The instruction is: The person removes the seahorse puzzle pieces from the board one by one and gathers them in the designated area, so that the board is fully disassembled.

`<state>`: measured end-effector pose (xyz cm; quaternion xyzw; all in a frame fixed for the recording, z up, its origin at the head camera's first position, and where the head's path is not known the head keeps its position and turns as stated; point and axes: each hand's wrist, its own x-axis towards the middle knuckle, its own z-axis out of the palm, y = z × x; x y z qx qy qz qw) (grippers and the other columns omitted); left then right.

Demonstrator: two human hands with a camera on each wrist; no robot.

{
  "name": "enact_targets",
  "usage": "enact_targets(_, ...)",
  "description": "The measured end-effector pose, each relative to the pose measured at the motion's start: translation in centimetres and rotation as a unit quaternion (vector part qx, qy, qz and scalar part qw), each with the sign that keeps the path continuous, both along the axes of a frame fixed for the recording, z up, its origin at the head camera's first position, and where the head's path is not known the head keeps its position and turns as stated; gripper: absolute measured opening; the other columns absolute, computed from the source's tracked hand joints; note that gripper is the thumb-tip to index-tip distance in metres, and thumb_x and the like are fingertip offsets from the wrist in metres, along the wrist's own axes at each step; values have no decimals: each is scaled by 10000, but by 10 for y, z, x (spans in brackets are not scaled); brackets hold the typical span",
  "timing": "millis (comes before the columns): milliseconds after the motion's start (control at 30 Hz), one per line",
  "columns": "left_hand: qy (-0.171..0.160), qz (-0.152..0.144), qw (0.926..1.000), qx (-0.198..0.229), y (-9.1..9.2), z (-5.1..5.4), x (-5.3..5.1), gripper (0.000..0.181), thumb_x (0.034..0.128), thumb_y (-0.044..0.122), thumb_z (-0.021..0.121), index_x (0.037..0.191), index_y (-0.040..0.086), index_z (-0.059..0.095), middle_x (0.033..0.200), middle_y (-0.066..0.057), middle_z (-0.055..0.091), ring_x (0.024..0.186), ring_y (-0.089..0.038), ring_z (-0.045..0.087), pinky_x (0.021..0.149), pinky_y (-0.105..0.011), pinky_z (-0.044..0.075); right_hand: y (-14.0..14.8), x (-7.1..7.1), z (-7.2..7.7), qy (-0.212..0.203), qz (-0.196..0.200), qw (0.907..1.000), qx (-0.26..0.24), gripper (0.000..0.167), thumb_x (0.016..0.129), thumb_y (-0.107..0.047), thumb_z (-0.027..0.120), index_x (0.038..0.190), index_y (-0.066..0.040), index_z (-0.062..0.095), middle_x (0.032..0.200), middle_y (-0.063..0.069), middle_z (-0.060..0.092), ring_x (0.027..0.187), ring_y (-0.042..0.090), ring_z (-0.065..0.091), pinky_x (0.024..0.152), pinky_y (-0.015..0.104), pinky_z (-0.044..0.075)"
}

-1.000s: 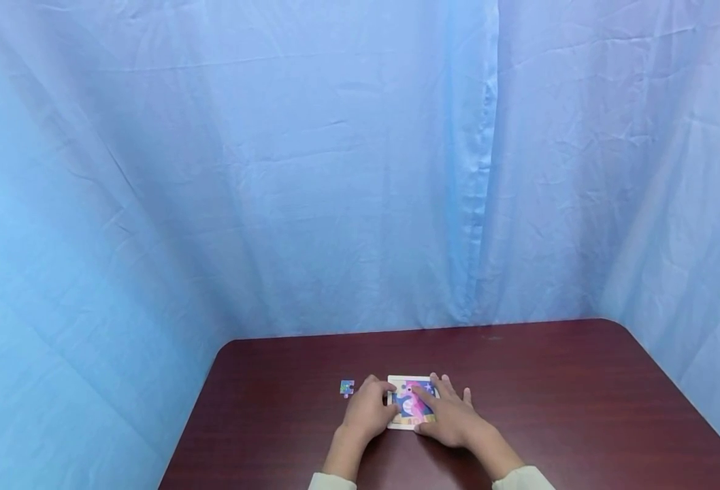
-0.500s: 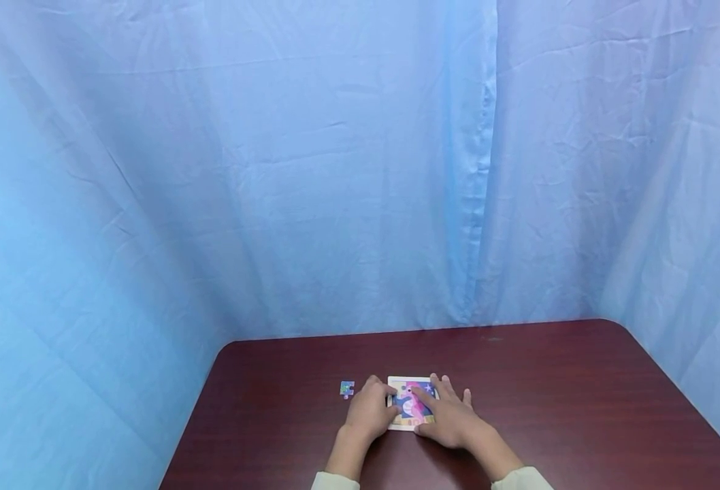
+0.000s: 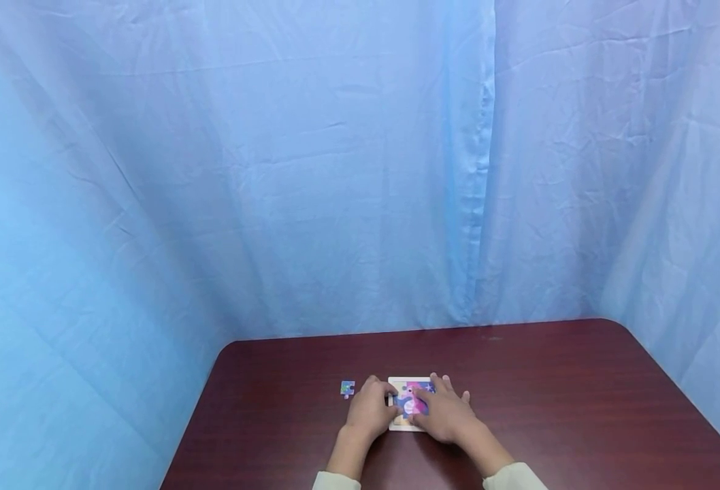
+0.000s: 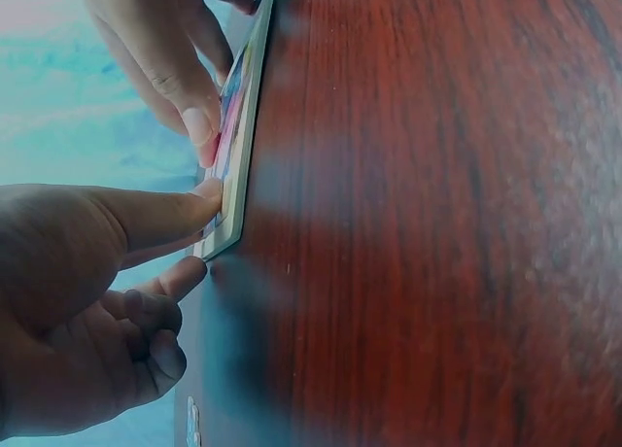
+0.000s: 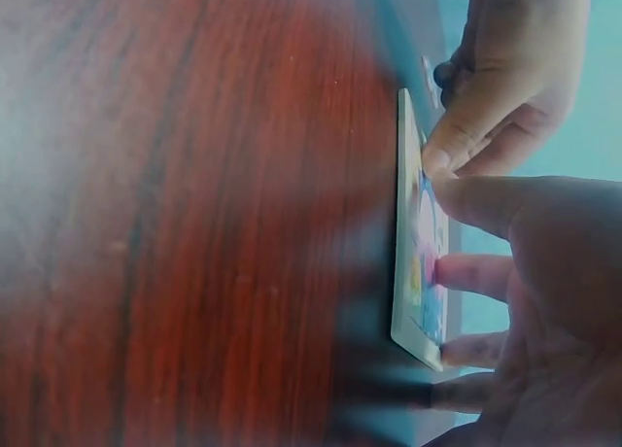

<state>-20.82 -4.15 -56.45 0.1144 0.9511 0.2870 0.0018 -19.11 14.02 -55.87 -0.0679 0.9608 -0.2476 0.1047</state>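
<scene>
A small jigsaw puzzle in a white frame (image 3: 400,427) lies flat on the table, with pink, blue and yellow artwork. My left hand (image 3: 369,408) grips its left side, thumb on the face and a finger at the edge; its other fingers are curled in the left wrist view. From the right, my right hand (image 3: 448,414) rests over the puzzle with spread, mostly straight fingers. In the right wrist view the right thumb and index finger (image 5: 471,272) touch the picture. Part of the artwork is hidden under both hands.
A loose blue puzzle piece (image 3: 347,388) lies on the table left of my left hand. The dark red wooden table (image 3: 550,381) has rounded far corners. Blue curtains (image 3: 335,170) hang behind it and at both sides.
My right hand has shifted slightly left, and its thumb has moved from the frame's lower edge up onto the picture. The left hand has stayed nearly still.
</scene>
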Motion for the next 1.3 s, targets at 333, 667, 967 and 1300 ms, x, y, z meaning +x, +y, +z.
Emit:
enact_targets(333, -14, 97, 9998, 151, 1, -2, -1, 270, 823, 173, 905, 1053, 104, 781, 932, -43, 620, 706, -100, 510, 661, -318, 474, -5, 2, -1, 329, -99, 9984, 438, 627, 924, -501, 760, 1409, -112, 679, 1639, 326, 383, 1532, 577, 332, 1101, 868, 266)
enact_targets(667, 130, 60, 9997, 184, 2, -2, 0, 226, 798, 130, 915, 965, 113, 763, 840, 11, 622, 706, -58, 519, 630, -282, 455, -5, 4, -8, 407, -87, 9973, 599, 596, 924, -456, 771, 1415, -132, 677, 1639, 310, 395, 1531, 558, 352, 1098, 857, 290)
enact_targets(967, 206, 80, 9981, 580, -1, -1, -2, 110, 861, 45, 824, 898, 131, 767, 748, 72, 680, 669, -12, 560, 641, -255, 494, -3, 5, -9, 407, -63, 9972, 624, 590, 941, -463, 751, 1433, -147, 666, 1650, 298, 386, 1544, 537, 347, 1109, 848, 290)
enact_targets(1300, -255, 88, 9941, 1054, -9, 0, -3, 129, 923, 74, 792, 890, 153, 695, 784, 78, 639, 708, -27, 541, 668, -251, 475, 0, 4, -10, 411, 18, 9972, 622, 623, 930, -492, 754, 1458, -178, 650, 1658, 292, 379, 1551, 527, 341, 1116, 837, 296)
